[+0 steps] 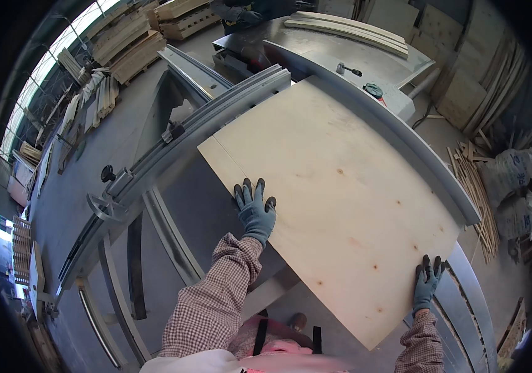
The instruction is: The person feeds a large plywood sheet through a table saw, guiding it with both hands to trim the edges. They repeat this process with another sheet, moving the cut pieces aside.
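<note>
A large pale plywood sheet [340, 186] with small brown knots lies across a metal panel saw table. Its right side runs along a long grey fence [403, 130]. My left hand [256, 214], in a blue-grey glove with dark fingertips, rests on the sheet's near left edge with its fingers spread. At the sheet's right corner, my right hand [426, 286] wears a matching glove. Its fingers are stretched out over the edge there. A thin straight line crosses the sheet near its far left corner, close to the sliding rail [216, 118].
A clamp with a black knob [109, 175] sits on the rail at left. Metal frame bars [173, 236] stand below. Wood strips [347, 32] lie on the far table, near another person's gloved hand [250, 17]. Scrap strips [474, 193] and white sacks [511, 174] are at right; stacked timber [126, 46] is far left.
</note>
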A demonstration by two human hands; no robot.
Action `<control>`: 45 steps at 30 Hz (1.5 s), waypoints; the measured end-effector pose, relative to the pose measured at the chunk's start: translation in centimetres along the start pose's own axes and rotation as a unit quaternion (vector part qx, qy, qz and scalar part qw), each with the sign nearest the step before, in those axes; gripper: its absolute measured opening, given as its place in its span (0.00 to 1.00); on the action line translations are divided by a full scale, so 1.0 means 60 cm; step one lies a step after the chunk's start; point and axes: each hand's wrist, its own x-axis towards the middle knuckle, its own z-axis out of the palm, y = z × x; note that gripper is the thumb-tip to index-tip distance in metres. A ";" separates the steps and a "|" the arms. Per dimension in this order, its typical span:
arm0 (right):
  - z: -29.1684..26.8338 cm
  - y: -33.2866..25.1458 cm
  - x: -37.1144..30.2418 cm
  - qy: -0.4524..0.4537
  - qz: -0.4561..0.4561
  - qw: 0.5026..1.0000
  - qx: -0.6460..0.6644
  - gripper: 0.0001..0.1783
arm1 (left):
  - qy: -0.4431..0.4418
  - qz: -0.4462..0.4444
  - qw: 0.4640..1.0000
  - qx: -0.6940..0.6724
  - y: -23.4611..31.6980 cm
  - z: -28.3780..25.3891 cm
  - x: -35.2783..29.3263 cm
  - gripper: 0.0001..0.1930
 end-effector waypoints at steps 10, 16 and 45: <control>0.020 -0.049 0.008 -0.006 0.003 0.999 -0.032 0.22 | 0.000 0.004 1.000 0.004 -0.030 0.000 0.042 0.28; 0.011 -0.052 0.008 0.007 -0.131 0.987 -0.098 0.22 | 0.010 0.001 1.000 -0.003 -0.029 0.001 0.045 0.27; 0.036 -0.037 0.021 -0.041 -0.128 0.986 -0.102 0.21 | -0.027 -0.444 0.546 -0.710 0.307 0.071 -0.587 0.25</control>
